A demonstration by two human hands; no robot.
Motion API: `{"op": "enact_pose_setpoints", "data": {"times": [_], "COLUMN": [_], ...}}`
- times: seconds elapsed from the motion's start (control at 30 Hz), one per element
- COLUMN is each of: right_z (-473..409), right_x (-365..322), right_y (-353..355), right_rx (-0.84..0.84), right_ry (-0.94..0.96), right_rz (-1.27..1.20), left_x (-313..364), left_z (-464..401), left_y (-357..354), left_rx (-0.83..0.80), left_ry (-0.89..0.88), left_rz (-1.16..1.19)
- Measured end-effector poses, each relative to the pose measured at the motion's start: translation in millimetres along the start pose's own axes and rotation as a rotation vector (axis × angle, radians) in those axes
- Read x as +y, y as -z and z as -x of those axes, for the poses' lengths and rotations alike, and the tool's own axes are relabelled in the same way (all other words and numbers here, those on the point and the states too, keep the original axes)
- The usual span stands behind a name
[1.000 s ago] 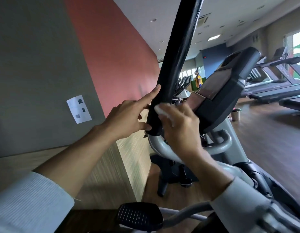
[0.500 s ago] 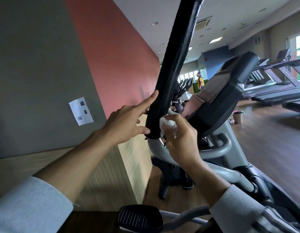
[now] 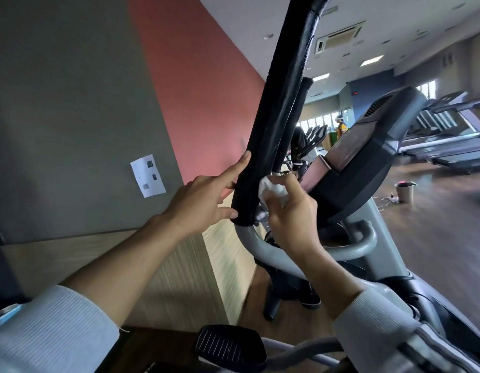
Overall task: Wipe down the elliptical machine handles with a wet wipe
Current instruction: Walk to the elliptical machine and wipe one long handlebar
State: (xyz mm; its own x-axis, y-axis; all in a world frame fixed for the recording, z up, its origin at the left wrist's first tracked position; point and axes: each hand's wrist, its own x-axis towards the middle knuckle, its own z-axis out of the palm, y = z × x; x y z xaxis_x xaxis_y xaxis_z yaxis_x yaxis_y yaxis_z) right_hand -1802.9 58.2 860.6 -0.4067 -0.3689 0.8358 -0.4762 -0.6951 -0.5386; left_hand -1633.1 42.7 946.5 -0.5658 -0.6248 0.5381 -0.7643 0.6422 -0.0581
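Note:
A long black padded handle (image 3: 276, 111) of the elliptical machine rises from a grey curved tube (image 3: 263, 246) up past the top of the view. My left hand (image 3: 204, 203) rests against the handle's lower left side, index finger stretched up along it and thumb at its bottom end. My right hand (image 3: 292, 214) holds a crumpled white wet wipe (image 3: 271, 189) and presses it to the lower right side of the handle. A second thinner black handle (image 3: 295, 122) stands just behind.
The machine's dark console (image 3: 365, 157) sits right of the handles. A black foot pedal (image 3: 228, 345) lies at the bottom. A grey and red wall with a paper sheet (image 3: 148, 175) runs on the left. Treadmills (image 3: 449, 146) and a small bin (image 3: 404, 191) stand at the right.
My right hand with the wipe has slid a little up the lower right side of the handle. My left hand has kept its place on the handle. The view has tilted slightly.

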Motion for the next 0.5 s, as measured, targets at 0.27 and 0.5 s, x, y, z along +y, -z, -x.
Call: {"op": "enact_pose_setpoints", "data": {"times": [0.27, 0.5], "right_z": [36.7, 15.7], "right_x": [19.3, 3.8], "right_y": [3.6, 0.0], "right_rx": [-0.244, -0.16], "right_ry": [0.0, 0.054], "right_rz": [0.011, -0.013], "left_x": [9.5, 21.9], "left_z": [5.1, 11.8], "left_y": [-2.3, -17.0], "left_rx": [0.0, 0.084], "left_ry": [0.077, 0.187], "left_rz": [0.056, 0.1]}}
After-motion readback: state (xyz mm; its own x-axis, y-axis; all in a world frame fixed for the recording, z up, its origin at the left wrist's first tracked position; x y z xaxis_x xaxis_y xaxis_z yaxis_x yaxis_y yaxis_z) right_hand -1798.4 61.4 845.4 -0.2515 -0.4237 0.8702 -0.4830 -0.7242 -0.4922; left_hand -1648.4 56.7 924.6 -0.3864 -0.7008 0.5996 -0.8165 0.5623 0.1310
